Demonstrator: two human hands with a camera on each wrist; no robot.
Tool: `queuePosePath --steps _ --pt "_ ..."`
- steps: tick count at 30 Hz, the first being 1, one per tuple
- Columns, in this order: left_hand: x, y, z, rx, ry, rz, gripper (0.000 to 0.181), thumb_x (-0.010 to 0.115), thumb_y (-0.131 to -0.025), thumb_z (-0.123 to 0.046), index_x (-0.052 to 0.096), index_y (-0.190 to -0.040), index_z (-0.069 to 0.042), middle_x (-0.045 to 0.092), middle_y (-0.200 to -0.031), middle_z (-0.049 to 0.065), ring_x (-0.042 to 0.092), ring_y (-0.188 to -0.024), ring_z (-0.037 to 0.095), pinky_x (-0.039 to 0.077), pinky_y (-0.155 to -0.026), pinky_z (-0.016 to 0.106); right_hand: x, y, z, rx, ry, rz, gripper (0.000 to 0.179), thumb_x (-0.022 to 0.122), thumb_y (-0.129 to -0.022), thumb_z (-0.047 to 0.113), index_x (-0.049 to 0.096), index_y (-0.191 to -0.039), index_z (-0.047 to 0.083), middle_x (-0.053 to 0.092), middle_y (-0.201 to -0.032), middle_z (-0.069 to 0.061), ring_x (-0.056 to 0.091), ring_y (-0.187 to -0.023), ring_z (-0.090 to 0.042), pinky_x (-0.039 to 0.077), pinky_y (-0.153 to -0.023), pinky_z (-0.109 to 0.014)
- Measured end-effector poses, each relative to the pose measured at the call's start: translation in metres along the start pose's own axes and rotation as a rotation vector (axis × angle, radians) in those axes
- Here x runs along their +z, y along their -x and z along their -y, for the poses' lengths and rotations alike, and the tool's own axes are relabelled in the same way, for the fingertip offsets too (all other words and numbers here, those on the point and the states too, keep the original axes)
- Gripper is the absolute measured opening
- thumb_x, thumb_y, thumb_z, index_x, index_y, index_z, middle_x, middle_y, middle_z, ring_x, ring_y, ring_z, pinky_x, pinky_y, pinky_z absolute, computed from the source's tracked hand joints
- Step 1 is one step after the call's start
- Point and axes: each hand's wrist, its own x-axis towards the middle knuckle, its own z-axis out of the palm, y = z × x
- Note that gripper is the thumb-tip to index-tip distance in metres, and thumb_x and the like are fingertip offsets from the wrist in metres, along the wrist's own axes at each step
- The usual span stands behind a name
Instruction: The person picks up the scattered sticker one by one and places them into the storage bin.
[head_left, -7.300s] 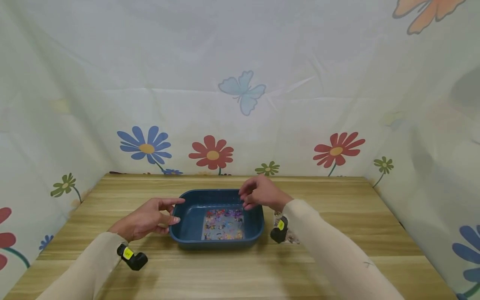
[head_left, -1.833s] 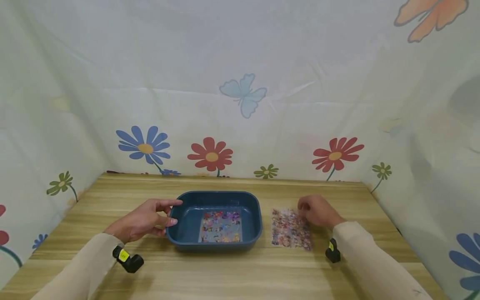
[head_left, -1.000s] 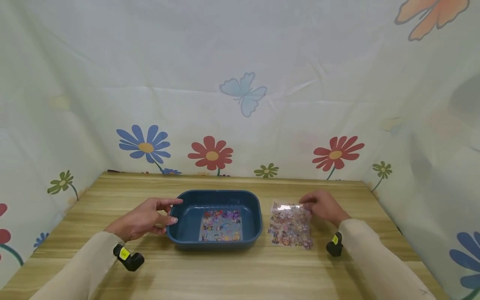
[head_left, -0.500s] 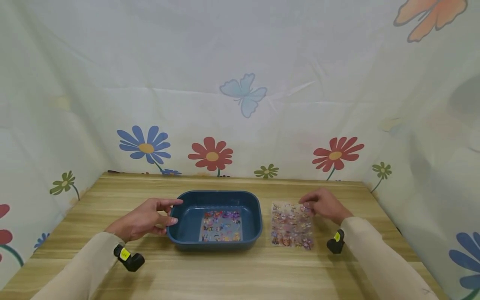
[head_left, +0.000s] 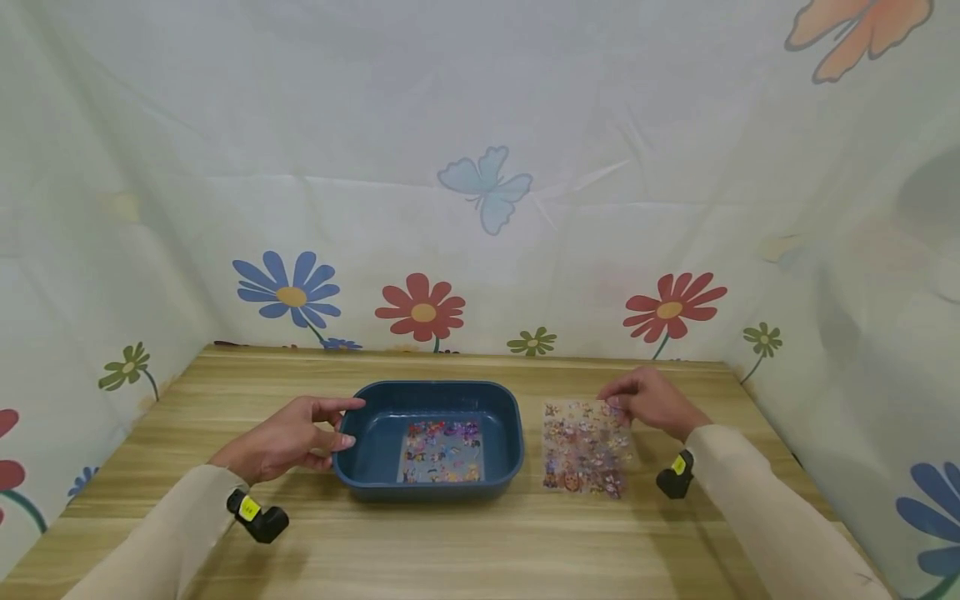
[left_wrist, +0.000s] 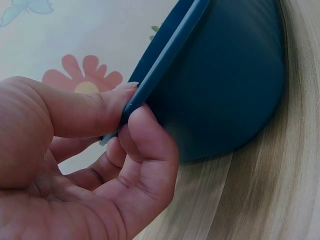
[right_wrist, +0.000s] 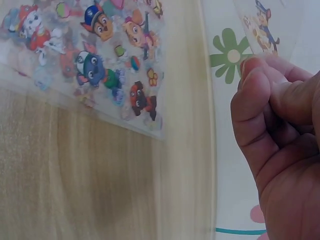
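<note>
Pinching a corner of a clear sticker sheet (right_wrist: 267, 30) between thumb and fingertips, the right hand (head_left: 656, 402) is to the right of the blue tray, a little beyond the level of the tray's middle. That sheet's held corner is raised, and its far part lies over more sticker-covered film (right_wrist: 100, 55), which rests on the table just beside the tray's right end, apart from it. Small cartoon puppies in caps and vests, along with little coloured shapes, are printed across the film; how many layers it has I cannot tell.

At the opposite end, the left hand (head_left: 288, 437) is clamped on the rim of the blue tray (head_left: 427, 493), thumb over the edge and other fingers curled beneath it on the outside. The tray stands level, with another sticker sheet (head_left: 444, 452) flat on its floor, toward the right of its middle.

Further out, each forearm wears a pale sleeve (head_left: 765, 500) and a black wrist camera (head_left: 257, 517) with a yellow label. Wood-grain table (head_left: 450, 554) spreads on every side of the tray. Beyond the tray hangs a pale cloth (head_left: 330, 125), printed with blue, red and green flowers and a light blue butterfly (head_left: 487, 187).
</note>
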Motion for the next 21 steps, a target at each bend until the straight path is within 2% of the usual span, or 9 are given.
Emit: queuePosePath --steps 8,17,21 --pt "0.000 0.001 -0.001 -0.002 0.001 0.001 0.077 0.078 -0.092 -0.007 0.041 -0.160 -0.009 0.047 -0.112 0.012 0.060 -0.075 0.021 0.056 -0.065 0.026 -0.001 0.001 0.008 -0.012 -0.010 0.001 0.021 0.058 -0.103 -0.001 0.077 -0.112 -0.003 0.072 -0.088 -0.010 0.064 -0.071 -0.020 0.059 -0.065 -0.030" --pt "0.000 0.001 -0.001 0.003 -0.002 0.004 0.077 0.078 -0.092 -0.008 0.041 -0.160 -0.009 0.047 -0.112 0.013 0.061 -0.075 0.021 0.057 -0.065 0.026 0.000 0.001 0.020 -0.045 -0.021 0.024 0.021 0.058 -0.102 0.000 0.077 -0.111 -0.003 0.071 -0.080 -0.008 0.064 -0.069 -0.019 0.060 -0.067 -0.035" --pt "0.000 0.001 0.000 0.007 -0.008 0.004 0.078 0.078 -0.092 -0.008 0.041 -0.160 -0.009 0.047 -0.112 0.013 0.061 -0.075 0.021 0.057 -0.065 0.026 0.001 0.001 0.025 -0.055 -0.024 0.025 0.020 0.059 -0.102 -0.001 0.077 -0.110 -0.003 0.072 -0.082 -0.009 0.064 -0.068 -0.017 0.059 -0.066 -0.031"
